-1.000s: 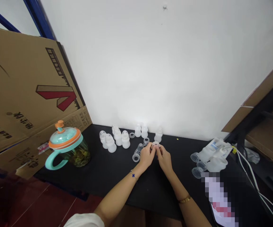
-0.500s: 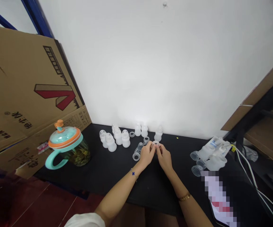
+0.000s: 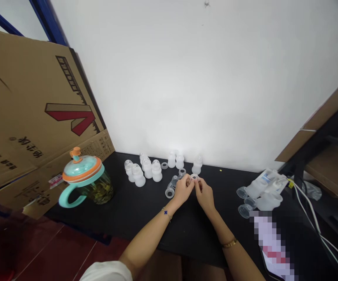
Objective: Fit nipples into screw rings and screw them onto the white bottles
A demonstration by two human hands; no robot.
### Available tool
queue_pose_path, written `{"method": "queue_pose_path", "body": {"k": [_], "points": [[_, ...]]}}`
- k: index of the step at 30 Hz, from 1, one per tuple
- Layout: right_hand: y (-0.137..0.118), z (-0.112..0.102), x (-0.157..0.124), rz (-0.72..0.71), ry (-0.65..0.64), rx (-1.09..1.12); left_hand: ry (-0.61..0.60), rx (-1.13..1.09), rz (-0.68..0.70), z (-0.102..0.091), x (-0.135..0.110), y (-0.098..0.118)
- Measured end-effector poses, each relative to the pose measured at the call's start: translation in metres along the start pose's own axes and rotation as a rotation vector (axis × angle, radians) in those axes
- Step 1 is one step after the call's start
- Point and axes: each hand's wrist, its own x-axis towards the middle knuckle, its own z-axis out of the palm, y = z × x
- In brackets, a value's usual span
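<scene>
Both hands meet over the middle of the black table (image 3: pixel 145 218). My left hand (image 3: pixel 184 189) and my right hand (image 3: pixel 204 192) are closed, fingertips pinching a whitish bottle collar ring (image 3: pixel 195 176) between them. What lies beneath the ring is covered by my fingers. Just left of my left hand are loose collar rings (image 3: pixel 169 192) and clear caps (image 3: pixel 174 180). Behind my hands a white baby bottle (image 3: pixel 197 164) stands upright near the wall, with two more bottles (image 3: pixel 176 160) to its left.
A group of several capped baby bottles (image 3: pixel 138 175) stands left of centre. Farther left is a teal and orange lidded jug (image 3: pixel 94 183) beside a large cardboard box (image 3: pixel 25 117). On the right lie white bottles (image 3: pixel 269 200), clear caps (image 3: pixel 245 211), white cables (image 3: pixel 310 207) and a phone (image 3: pixel 274 249).
The view has shifted slightly. Both hands stay together on the ring, with only small finger movement; nothing has been let go.
</scene>
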Motion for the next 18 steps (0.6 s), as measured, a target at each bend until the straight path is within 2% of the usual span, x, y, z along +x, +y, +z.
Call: {"method": "queue_pose_path", "body": {"k": [8, 18], "points": [[0.0005, 0.0014, -0.0002, -0.008, -0.001, 0.014, -0.051, -0.078, -0.043, -0.0021, -0.0003, 0.0038], [0.0022, 0.0003, 0.0011, -0.025, 0.017, -0.001, -0.027, -0.012, -0.032, -0.0015, -0.0003, 0.002]]}}
